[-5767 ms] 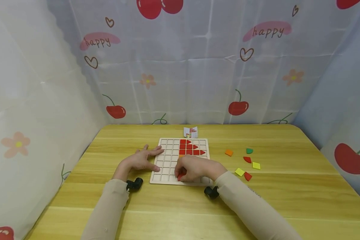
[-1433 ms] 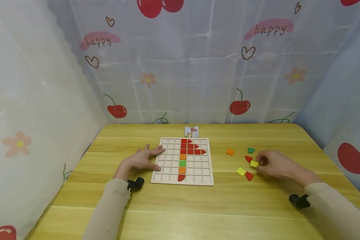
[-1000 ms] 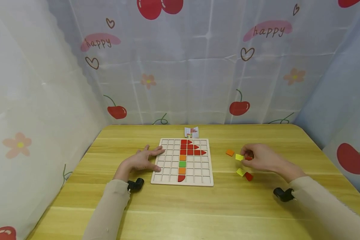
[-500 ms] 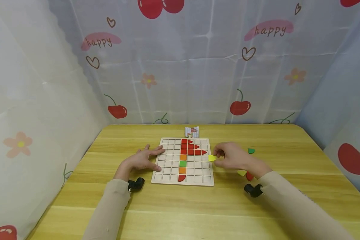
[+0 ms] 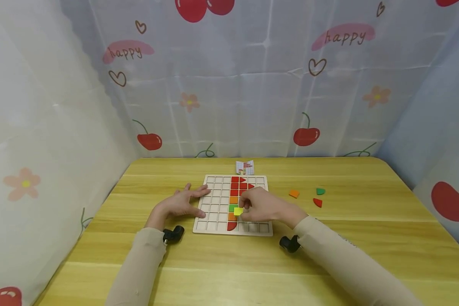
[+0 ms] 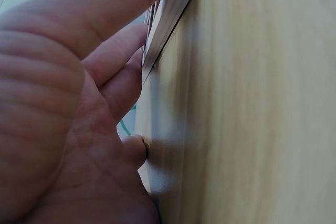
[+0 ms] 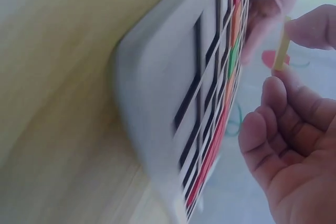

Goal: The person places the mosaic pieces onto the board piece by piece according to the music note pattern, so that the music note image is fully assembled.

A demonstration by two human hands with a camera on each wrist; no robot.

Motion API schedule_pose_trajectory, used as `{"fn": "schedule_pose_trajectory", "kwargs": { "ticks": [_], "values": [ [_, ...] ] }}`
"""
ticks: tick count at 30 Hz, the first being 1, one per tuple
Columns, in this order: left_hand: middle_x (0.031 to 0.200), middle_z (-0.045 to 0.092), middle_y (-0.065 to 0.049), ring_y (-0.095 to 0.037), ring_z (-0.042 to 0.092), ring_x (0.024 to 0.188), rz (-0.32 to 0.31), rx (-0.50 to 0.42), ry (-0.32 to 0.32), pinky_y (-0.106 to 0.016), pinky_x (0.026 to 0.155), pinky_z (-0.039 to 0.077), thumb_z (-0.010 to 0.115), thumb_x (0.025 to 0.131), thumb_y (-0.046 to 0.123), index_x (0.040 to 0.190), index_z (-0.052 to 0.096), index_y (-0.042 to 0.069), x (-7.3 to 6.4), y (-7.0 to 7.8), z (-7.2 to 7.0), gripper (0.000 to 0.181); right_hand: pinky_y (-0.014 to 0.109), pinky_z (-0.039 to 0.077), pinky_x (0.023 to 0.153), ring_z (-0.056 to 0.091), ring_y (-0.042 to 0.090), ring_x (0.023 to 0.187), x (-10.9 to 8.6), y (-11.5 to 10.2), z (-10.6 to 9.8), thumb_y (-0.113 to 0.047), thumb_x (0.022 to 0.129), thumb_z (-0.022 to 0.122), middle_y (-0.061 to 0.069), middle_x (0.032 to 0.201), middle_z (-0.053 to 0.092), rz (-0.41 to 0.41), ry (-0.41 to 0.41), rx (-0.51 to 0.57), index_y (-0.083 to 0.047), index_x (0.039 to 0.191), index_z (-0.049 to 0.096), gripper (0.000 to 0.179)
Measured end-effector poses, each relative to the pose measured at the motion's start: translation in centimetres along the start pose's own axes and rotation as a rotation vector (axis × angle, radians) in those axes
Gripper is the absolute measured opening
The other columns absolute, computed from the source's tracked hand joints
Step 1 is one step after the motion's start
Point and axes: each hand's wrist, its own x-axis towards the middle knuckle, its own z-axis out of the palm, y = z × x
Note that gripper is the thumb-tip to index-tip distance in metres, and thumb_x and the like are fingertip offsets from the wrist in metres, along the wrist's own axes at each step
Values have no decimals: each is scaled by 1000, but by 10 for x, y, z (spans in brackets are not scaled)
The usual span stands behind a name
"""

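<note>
My right hand (image 5: pixel 265 206) pinches a yellow square tile (image 5: pixel 238 211) between thumb and finger, over the middle of a pale wooden grid board (image 5: pixel 216 202). Edge-on, the yellow tile (image 7: pixel 282 46) stands apart from the board (image 7: pixel 152 72) in the right wrist view. With fingers spread, my left hand (image 5: pixel 181 203) rests on the board's left edge. Set in the board are red tiles (image 5: pixel 235 185) at the top. Below them come an orange tile (image 5: pixel 233 199), a green tile (image 5: pixel 232 208), another orange tile and a red quarter-round piece (image 5: pixel 231 226). The right hand hides some cells.
Right of the board lie an orange tile (image 5: pixel 294 194), a green rounded piece (image 5: pixel 320 191) and a red rounded piece (image 5: pixel 318 202). A small pattern card (image 5: pixel 245 167) sits behind the board. The right sleeve (image 5: pixel 340 250) hides the table where more loose pieces lay.
After leaving the red quarter-round piece in the bottom row, my right hand picked up the yellow tile from the right and carried it left over the board. The left hand stayed put.
</note>
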Motion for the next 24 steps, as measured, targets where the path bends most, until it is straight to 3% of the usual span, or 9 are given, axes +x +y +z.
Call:
{"fn": "schedule_pose_trajectory", "kwargs": {
  "ticks": [11, 24],
  "values": [
    [171, 23, 12, -43, -11, 160, -11, -13, 6, -73, 121, -10, 85, 82, 46, 159, 39, 33, -1, 1, 0, 91, 24, 50, 66, 57, 7, 69, 19, -25, 19, -23, 84, 75, -9, 76, 64, -18, -98, -2, -18, 90, 69, 10],
    [171, 23, 14, -42, -10, 160, -14, -9, 13, -73, 121, -10, 85, 81, 48, 159, 41, 35, 0, -2, 1, 90, 24, 47, 65, 54, 8, 72, 23, -33, 34, -26, 80, 73, -8, 75, 61, -12, -114, -98, -19, 87, 68, 10]
  ]
}}
